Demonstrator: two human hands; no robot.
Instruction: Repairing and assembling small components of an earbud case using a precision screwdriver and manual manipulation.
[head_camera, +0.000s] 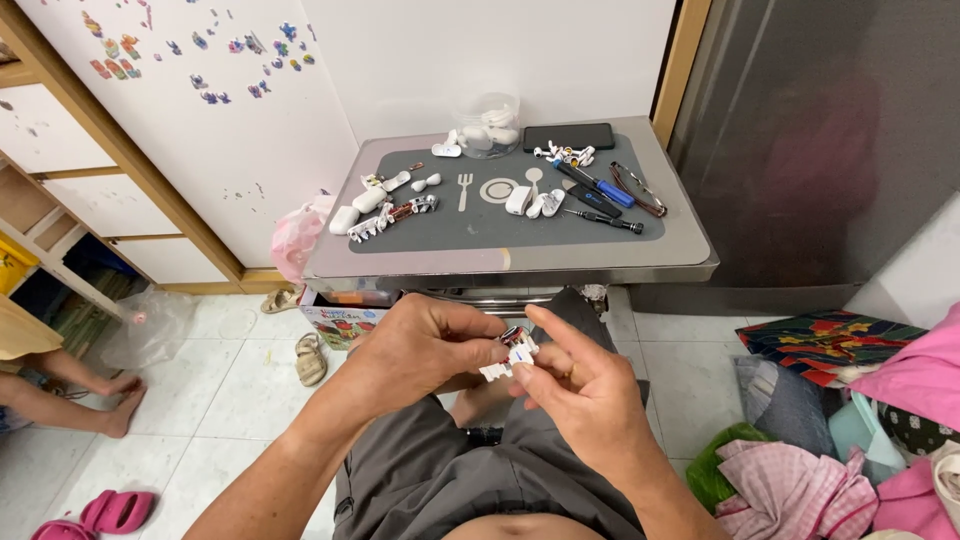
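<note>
My left hand (420, 345) and my right hand (580, 385) meet over my lap, both pinching a small white part with a metal piece (510, 355). In front of me stands a low grey table (690, 250) with a dark mat (480, 225). On the mat lie several small white parts (372, 200), a blue-handled screwdriver (600, 186), a black screwdriver (605, 220) and more white pieces (535, 203). A clear plastic tub (488, 125) of white pieces and a black phone (568, 136) sit at the table's far edge.
A person's bare legs and feet (90, 395) rest on the tiled floor at left, near pink sandals (105, 512). Folded cloths and clothes (850, 430) pile at right. A white cupboard with stickers (200, 130) stands at back left, a dark panel (820, 140) at right.
</note>
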